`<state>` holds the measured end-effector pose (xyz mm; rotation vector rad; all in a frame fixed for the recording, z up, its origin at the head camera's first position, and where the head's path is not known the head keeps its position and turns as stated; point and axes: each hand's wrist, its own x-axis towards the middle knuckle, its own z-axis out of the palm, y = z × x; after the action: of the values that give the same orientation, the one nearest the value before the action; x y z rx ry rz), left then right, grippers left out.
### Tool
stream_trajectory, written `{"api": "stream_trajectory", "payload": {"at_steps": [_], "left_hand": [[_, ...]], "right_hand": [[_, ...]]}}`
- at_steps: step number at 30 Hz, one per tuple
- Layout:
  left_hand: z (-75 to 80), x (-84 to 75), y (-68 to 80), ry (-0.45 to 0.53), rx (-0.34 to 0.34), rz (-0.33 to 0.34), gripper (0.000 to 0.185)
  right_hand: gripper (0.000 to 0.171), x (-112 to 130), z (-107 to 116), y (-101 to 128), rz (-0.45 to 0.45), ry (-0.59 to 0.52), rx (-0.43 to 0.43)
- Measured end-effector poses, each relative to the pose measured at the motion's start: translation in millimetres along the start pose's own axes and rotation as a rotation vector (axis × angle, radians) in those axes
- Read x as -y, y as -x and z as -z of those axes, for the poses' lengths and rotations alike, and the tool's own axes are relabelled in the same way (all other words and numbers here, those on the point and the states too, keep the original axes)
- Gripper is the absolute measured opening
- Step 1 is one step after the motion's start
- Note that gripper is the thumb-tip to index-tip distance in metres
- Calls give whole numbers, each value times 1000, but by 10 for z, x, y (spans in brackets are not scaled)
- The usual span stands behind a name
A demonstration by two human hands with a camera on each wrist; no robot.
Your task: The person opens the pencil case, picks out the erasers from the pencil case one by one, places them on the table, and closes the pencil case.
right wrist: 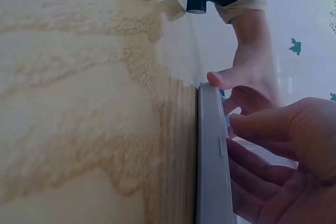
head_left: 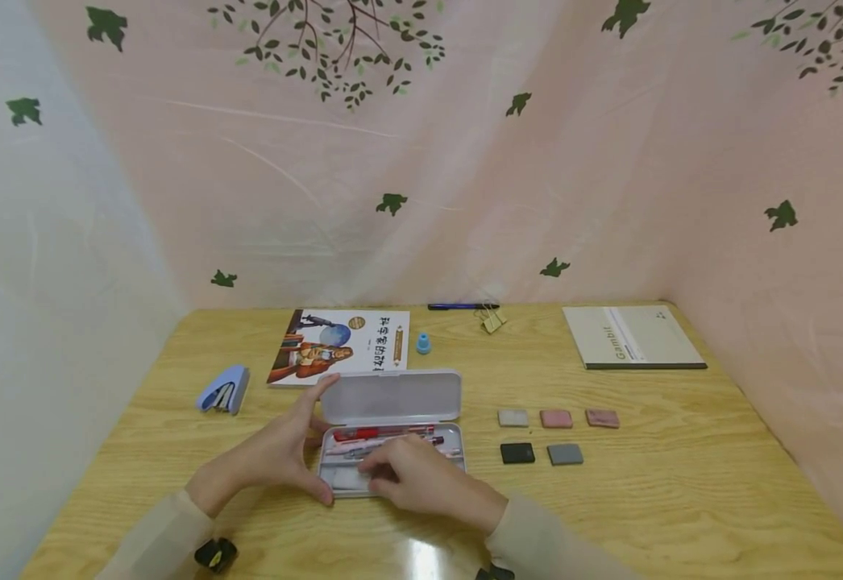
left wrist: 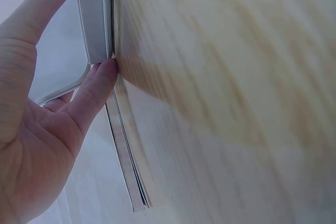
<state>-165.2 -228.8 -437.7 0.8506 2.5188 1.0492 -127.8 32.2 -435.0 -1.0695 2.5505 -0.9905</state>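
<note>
A pale grey pencil case (head_left: 392, 494) lies with its lid (head_left: 392, 396) raised. Its back compartment holds a red pen (head_left: 352, 433) and several other pens; a whitish item (head_left: 347, 478) lies in the front one. My left hand (head_left: 284, 445) grips the case's left end, thumb at the front corner, a finger reaching the lid; the left wrist view shows fingertips against the case's side. My right hand (head_left: 425, 477) dips into the front compartment. In the right wrist view its thumb stands apart from the fingers, nothing visible between them; some fingertips are hidden by the case wall.
Right of the case lie a white eraser (head_left: 512, 418), two pink ones (head_left: 555, 419), a black block (head_left: 517, 453) and a grey block (head_left: 565, 454). A stapler (head_left: 224, 390), picture book (head_left: 342, 342), blue cone-shaped item (head_left: 423, 344), pen (head_left: 458, 306), binder clip (head_left: 494, 322) and notebook (head_left: 632, 337) surround them.
</note>
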Motion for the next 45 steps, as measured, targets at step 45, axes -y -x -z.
{"api": "stream_trajectory", "payload": {"at_steps": [45], "left_hand": [[-1, 26, -14, 6, 15, 32, 145]], "right_hand": [[29, -567, 674, 625, -205, -729, 203]]}}
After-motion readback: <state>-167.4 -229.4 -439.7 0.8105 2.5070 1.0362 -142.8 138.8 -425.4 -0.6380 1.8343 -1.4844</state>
